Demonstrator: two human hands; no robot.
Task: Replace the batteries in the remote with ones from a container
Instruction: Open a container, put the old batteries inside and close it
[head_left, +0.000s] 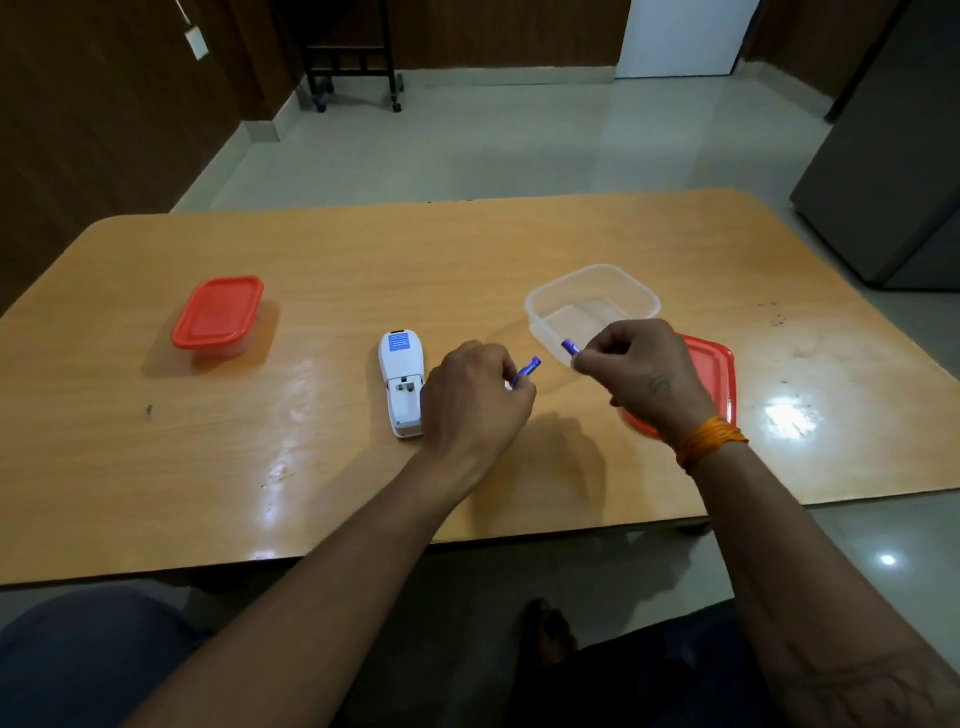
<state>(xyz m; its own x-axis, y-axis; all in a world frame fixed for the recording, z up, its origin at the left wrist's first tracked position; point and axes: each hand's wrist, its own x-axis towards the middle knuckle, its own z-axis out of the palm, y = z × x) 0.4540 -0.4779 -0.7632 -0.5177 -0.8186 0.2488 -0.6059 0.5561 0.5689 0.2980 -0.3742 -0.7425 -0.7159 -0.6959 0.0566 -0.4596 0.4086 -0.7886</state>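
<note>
Fingers of the left hand (475, 392) curl round one purple battery (529, 368), and those of the right hand (641, 371) pinch a second battery (570, 347) just in front of the open clear container (592, 306), both held above the table (363, 260). The step in hand looks like loading, so each cell should be turned to match the compartment's spring and polarity marks, then pressed flat. The white remote (401, 382) lies face down just left of the left hand, bay open and seemingly empty, its long axis running away from the person; the left battery's free end points up and right.
</note>
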